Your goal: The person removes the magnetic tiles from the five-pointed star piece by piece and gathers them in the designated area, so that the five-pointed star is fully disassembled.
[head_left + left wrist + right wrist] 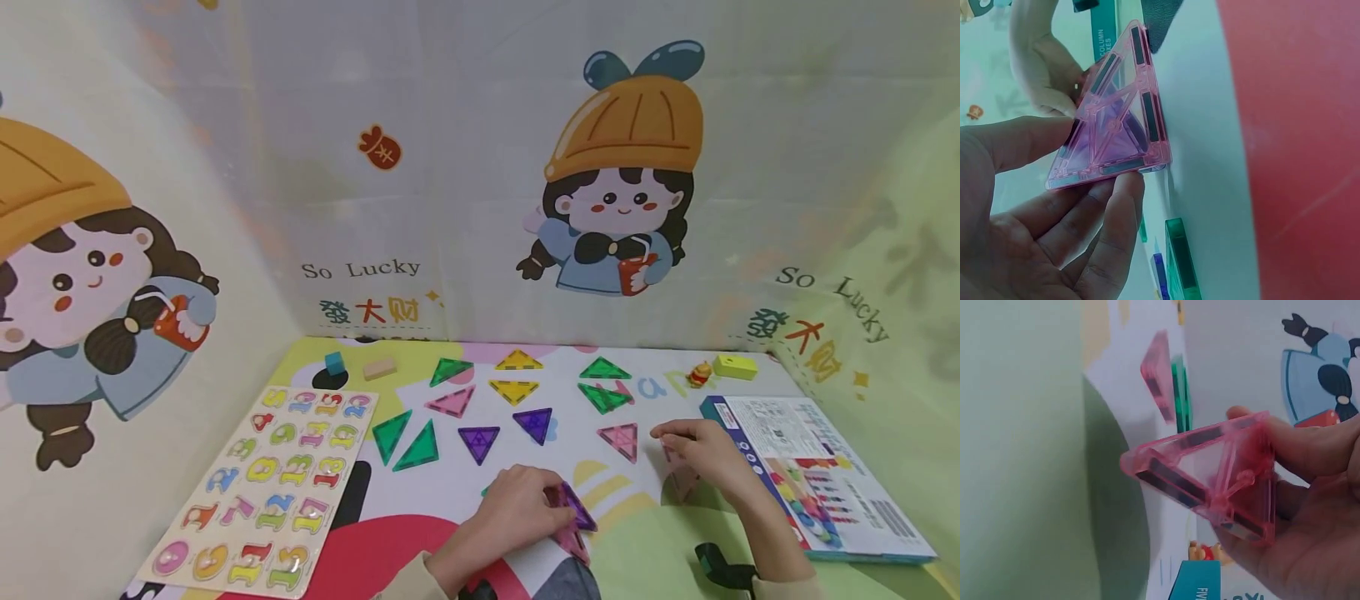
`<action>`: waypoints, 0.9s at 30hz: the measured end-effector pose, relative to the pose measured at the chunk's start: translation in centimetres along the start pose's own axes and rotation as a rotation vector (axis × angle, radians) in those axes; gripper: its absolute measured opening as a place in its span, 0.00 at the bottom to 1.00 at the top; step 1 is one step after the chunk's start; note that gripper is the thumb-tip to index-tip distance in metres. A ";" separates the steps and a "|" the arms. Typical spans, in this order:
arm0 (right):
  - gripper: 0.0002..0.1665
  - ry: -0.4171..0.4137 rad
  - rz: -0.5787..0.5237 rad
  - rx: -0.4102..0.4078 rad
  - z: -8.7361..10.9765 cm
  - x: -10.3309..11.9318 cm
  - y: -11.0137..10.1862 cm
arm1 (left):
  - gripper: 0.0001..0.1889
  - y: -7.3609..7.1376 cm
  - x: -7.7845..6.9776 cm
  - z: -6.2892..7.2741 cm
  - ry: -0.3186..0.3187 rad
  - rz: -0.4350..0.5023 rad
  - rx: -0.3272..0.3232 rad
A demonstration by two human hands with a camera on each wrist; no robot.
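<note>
My left hand grips a clear pink triangular magnetic tile by its edges, thumb on one side and fingers underneath. Right against that tile is a purple triangular tile, showing through the pink in the left wrist view; whether the two are joined I cannot tell. A green tile lies on the cloth near this hand, mostly hidden in the head view. Between thumb and fingers, my right hand pinches another pink triangular tile, held tilted, left of the boxed set.
Several green, yellow, purple and pink tiles lie spread beyond the hands. A wooden number board is at left, a flat box at right. Small blocks and a bear figurine stand at the back, before a printed cloth wall.
</note>
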State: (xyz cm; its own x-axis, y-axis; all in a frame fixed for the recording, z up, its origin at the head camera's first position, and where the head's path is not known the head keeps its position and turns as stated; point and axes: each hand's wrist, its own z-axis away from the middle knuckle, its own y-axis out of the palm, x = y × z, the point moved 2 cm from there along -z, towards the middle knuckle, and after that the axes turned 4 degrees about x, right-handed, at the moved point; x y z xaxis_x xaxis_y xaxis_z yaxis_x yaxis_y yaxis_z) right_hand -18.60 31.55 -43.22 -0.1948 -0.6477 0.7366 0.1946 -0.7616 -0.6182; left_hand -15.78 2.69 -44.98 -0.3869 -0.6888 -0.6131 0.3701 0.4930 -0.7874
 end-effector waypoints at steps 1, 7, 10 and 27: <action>0.19 0.004 0.010 -0.003 -0.3 -0.2 -0.2 | 0.09 0.0 0.0 0.0 0.000 0.001 0.001; 0.25 0.043 0.065 0.013 -1.8 -1.2 -0.5 | 0.10 0.2 0.0 -0.1 0.008 0.011 0.017; 0.28 0.027 0.137 -0.012 -2.3 -1.2 -0.7 | 0.10 0.2 0.0 -0.2 0.008 -0.002 0.018; 0.14 -0.397 0.010 0.580 1.3 4.7 5.4 | 0.08 0.2 0.2 -0.1 0.001 0.011 0.007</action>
State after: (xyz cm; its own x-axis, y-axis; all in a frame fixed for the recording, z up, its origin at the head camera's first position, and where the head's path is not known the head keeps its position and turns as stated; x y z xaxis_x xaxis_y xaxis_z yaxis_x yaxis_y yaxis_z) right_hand -17.16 24.48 -42.74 0.1537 -0.5129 0.8446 0.6976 -0.5491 -0.4604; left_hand -15.92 2.71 -45.25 -0.3836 -0.6828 -0.6218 0.3804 0.4967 -0.7801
